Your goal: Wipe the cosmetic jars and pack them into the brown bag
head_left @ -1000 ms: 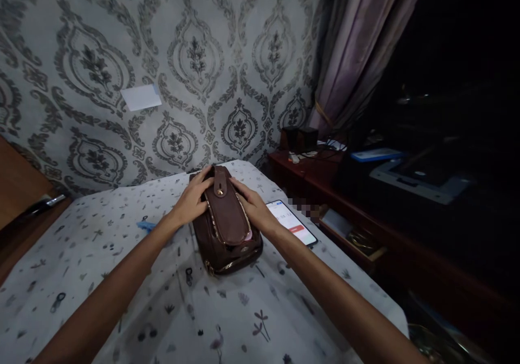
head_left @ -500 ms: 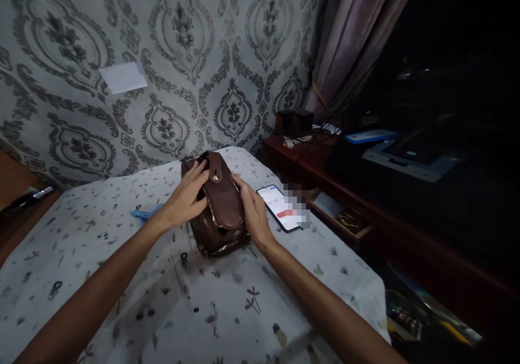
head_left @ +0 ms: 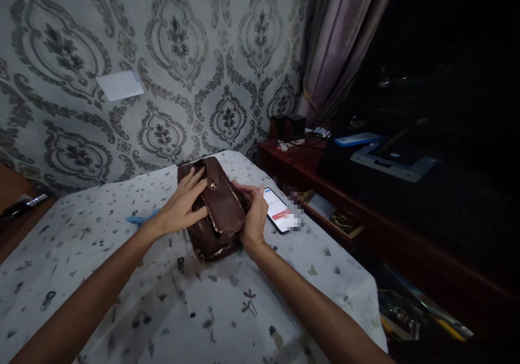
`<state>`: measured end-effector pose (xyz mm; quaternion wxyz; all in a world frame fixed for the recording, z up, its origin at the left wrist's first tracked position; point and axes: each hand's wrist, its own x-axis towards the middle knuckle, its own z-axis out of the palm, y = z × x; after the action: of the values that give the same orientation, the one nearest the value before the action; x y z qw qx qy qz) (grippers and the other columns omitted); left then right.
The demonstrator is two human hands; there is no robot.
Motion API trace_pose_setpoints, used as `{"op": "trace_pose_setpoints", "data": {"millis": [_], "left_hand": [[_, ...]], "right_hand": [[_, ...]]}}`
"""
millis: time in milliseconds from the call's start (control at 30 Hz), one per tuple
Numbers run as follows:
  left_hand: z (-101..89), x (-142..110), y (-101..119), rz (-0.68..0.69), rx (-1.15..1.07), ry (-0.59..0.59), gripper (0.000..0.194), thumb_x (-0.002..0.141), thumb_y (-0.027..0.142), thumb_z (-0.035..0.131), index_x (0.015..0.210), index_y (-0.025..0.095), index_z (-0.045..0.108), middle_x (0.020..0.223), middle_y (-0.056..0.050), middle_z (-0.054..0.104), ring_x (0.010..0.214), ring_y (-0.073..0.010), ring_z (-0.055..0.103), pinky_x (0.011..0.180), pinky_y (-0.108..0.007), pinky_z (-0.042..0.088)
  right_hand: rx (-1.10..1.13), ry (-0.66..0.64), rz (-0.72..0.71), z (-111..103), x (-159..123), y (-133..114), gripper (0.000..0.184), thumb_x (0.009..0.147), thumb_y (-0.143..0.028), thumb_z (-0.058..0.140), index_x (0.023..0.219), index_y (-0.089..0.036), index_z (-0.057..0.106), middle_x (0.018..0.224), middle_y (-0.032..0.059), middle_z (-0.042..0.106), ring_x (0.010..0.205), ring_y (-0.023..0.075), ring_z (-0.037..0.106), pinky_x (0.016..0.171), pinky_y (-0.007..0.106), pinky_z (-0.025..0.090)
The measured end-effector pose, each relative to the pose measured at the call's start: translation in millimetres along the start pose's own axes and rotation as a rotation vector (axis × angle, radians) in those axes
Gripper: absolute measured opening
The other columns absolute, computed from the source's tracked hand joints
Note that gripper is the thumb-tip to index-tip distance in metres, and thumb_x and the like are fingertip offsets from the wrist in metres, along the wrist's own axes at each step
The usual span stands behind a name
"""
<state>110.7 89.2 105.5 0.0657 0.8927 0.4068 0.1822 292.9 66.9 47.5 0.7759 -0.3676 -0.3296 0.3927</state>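
A brown leather bag with gold zips and a flap lies on a table under a white patterned cloth. My left hand rests on the bag's left side, fingers spread flat over the top. Gripping the bag's right side is my right hand, its fingers curled round the edge. Just right of that hand a lit smartphone lies on the cloth, partly hidden by it.
A small blue object lies on the cloth left of the bag. A dark wooden cabinet with boxes, cables and a printer stands at the right. Patterned wallpaper and a curtain are behind.
My right hand slid from the top of the bag to its right side and curled round it. The left hand stayed on the bag. The camera view shifted slightly.
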Motion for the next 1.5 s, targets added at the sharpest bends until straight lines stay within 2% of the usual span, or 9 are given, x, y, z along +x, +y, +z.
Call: {"op": "trace_pose_setpoints", "data": {"millis": [133,300,467,700,833,1000,1133,1333,1500], "left_hand": [[2.8,-5.0,13.8,-0.059,0.037,-0.031,0.102,0.082,0.061,0.067,0.163,0.023,0.019,0.172,-0.014,0.01,0.157,-0.0434,0.003,0.126,-0.064,0.015],[24.9,-19.5,36.1,-0.148,0.053,0.103,0.132,0.063,0.072,0.079,0.163,0.024,0.007,0.171,-0.02,0.011,0.156,-0.0457,0.007,0.123,-0.069,0.018],[43.9,-25.5,49.6,-0.201,0.082,0.256,0.113,0.075,0.057,0.076,0.161,0.025,0.009,0.169,-0.02,0.017,0.157,-0.0429,0.013,0.122,-0.067,0.024],[40.4,-28.8,51.3,-0.213,0.061,0.201,0.105,0.078,0.053,0.073,0.159,0.024,0.012,0.169,-0.02,0.017,0.157,-0.0432,0.013,0.122,-0.066,0.025],[19.8,-29.7,46.2,-0.223,-0.067,0.217,0.099,0.068,0.067,0.079,0.145,0.026,0.032,0.163,-0.02,0.029,0.152,-0.0452,0.024,0.119,-0.066,0.031],[-20.4,12.4,32.8,-0.149,-0.179,0.389,0.052,0.091,0.056,0.057,0.129,0.023,0.043,0.143,-0.014,0.049,0.141,-0.0309,0.044,0.117,-0.049,0.038],[-35.7,53.4,14.7,0.012,-0.086,0.19,0.04,0.097,0.048,0.044,0.124,0.022,0.058,0.133,-0.011,0.062,0.129,-0.0277,0.054,0.114,-0.042,0.039],[-44.0,63.3,-18.0,-0.239,-0.108,0.217,0.024,0.086,0.036,0.048,0.082,0.018,0.064,0.091,-0.006,0.072,0.089,-0.0216,0.065,0.083,-0.031,0.051],[-46.0,96.3,-38.7,-0.469,-0.145,0.146,0.026,0.086,0.04,0.052,0.079,0.018,0.062,0.068,-0.002,0.065,0.07,-0.0162,0.062,0.064,-0.024,0.046]], "right_hand": [[0.043,0.0,0.037,-0.9,0.1,0.5,0.065,0.091,-0.075,0.042,0.085,-0.017,0.072,0.103,0.0115,0.079,0.104,0.0254,0.072,0.1,0.043,0.051],[0.003,-0.052,0.009,-3.8,-1.3,0.4,0.062,0.095,-0.07,0.039,0.091,-0.017,0.072,0.11,0.0122,0.078,0.109,0.0249,0.071,0.102,0.043,0.05],[-0.088,-0.114,-0.08,-7.7,-2.7,-1.3,0.05,0.097,-0.058,0.046,0.098,-0.017,0.075,0.109,0.0102,0.078,0.109,0.024,0.069,0.104,0.042,0.049],[-0.297,-0.291,-0.213,-14.2,-2.6,-1.9,0.034,0.091,-0.04,0.061,0.117,-0.021,0.073,0.125,0.0105,0.073,0.119,0.025,0.066,0.109,0.044,0.048],[-0.419,-0.356,-0.329,-17.8,-3.0,2.0,0.038,0.094,-0.038,0.059,0.126,-0.022,0.07,0.137,0.0126,0.067,0.129,0.0257,0.061,0.115,0.049,0.044],[-0.484,-0.387,-0.42,-18.8,-4.3,4.0,0.038,0.097,-0.033,0.054,0.132,-0.026,0.067,0.141,0.0103,0.064,0.134,0.0256,0.057,0.117,0.053,0.041],[-0.499,-0.402,-0.487,-18.3,-4.6,4.3,0.038,0.097,-0.029,0.052,0.133,-0.026,0.065,0.139,0.0102,0.066,0.133,0.0259,0.058,0.116,0.054,0.042],[-0.54,-0.397,-0.528,-18.1,-4.7,4.4,0.039,0.098,-0.029,0.05,0.134,-0.026,0.063,0.138,0.0103,0.066,0.133,0.026,0.058,0.115,0.054,0.044],[-0.578,-0.411,-0.582,-18.6,-3.6,4.0,0.039,0.097,-0.027,0.05,0.134,-0.024,0.062,0.138,0.0117,0.066,0.131,0.0261,0.058,0.113,0.053,0.045]]}}
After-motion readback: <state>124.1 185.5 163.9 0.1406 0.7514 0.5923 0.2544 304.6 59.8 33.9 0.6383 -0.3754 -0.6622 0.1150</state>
